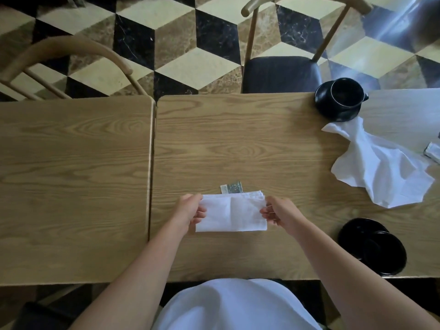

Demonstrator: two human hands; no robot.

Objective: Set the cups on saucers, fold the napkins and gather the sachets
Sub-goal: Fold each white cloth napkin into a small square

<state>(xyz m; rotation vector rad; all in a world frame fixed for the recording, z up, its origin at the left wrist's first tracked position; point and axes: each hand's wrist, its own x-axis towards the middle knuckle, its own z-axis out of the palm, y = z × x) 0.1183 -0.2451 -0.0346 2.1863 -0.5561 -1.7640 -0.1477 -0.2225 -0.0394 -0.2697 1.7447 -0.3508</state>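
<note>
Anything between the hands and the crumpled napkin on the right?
Nothing visible. Both left hand and right hand hold the folded napkin; bare table lies between them and the crumpled napkin.

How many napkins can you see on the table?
2. The folded napkin is held at its ends by the left hand and right hand. The crumpled napkin lies at the right, near the cup.
</note>
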